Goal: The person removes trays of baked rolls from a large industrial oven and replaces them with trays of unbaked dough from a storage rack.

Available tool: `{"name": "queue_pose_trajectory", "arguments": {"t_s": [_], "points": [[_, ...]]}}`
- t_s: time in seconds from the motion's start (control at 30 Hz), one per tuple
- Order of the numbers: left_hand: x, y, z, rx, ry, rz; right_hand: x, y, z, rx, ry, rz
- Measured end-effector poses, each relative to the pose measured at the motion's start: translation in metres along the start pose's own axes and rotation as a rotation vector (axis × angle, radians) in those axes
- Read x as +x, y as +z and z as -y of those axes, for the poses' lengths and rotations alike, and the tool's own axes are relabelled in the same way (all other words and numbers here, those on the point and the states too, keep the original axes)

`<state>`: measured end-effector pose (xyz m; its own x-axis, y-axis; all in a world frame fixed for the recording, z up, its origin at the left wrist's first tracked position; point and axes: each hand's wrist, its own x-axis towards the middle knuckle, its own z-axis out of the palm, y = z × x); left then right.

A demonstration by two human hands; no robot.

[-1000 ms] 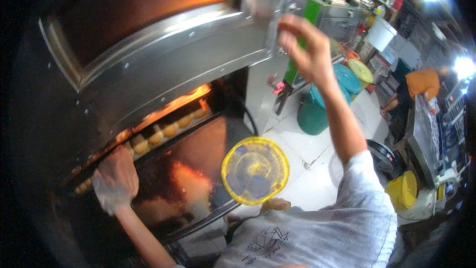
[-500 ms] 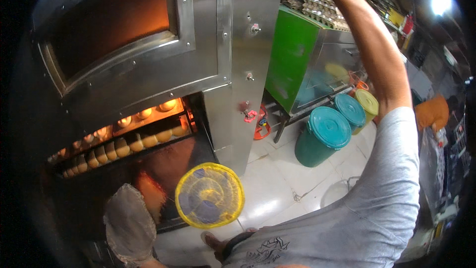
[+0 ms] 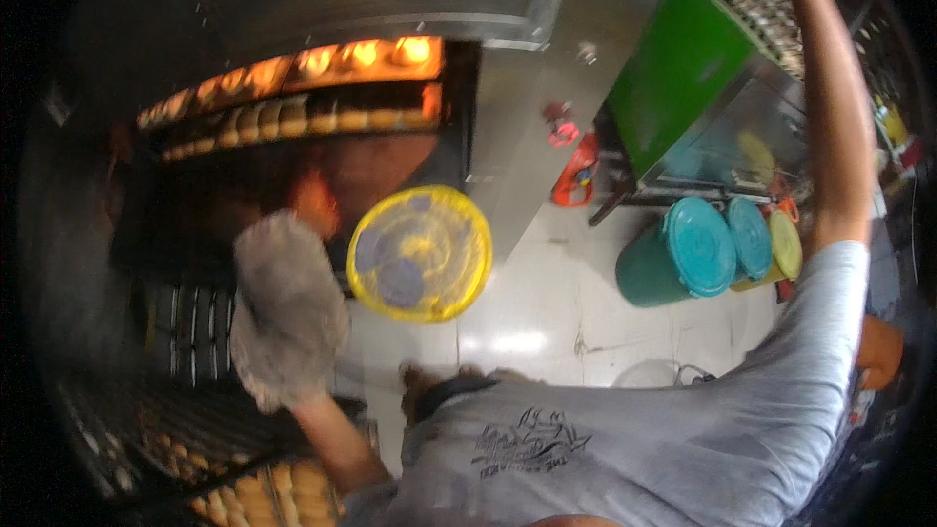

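Note:
A thick grey oven mitt [image 3: 288,298] covers my left hand, hiding its fingers, in front of the open oven [image 3: 459,151]. Two rows of bread rolls glow inside: the upper tray's rolls [image 3: 361,54] are bright orange, the lower row [image 3: 303,124] paler. Just right of the mitt is a round yellow-rimmed disc [image 3: 420,254] with grey patches; its kind is unclear. My right arm [image 3: 835,107] stretches up along the right side, and its hand lies beyond the top edge. Below the mitt, browned bread [image 3: 264,498] sits on trays.
Lidded teal bins [image 3: 698,249] and a yellow-lidded one [image 3: 784,244] stand on the white tiled floor [image 3: 527,332]. Behind them is a green-sided metal cabinet [image 3: 673,78] with egg trays [image 3: 771,5] on top. A red valve knob [image 3: 561,127] juts from the oven's side panel.
The view has shifted, bringing the lower-left bread trays into sight. My mitted left hand shows farther up, with more forearm visible. My right hand has left the picture at the top.

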<state>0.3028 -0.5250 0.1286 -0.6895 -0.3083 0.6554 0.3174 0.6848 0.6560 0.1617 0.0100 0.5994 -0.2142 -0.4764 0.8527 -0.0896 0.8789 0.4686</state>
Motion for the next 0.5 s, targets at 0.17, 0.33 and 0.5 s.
{"name": "queue_pose_trajectory", "arguments": {"t_s": [0.17, 0.33, 0.5], "points": [[-0.033, 0.003, 0.006, 0.088, -0.119, -0.055, -0.017, 0.044, 0.009, 0.177, -0.041, -0.175], [-0.046, 0.009, -0.002, 0.095, -0.147, -0.047, -0.048, 0.048, 0.009, 0.214, 0.067, -0.094], [-0.066, -0.016, -0.001, 0.117, -0.153, -0.053, -0.051, 0.047, 0.029, 0.134, -0.015, -0.063]]}}
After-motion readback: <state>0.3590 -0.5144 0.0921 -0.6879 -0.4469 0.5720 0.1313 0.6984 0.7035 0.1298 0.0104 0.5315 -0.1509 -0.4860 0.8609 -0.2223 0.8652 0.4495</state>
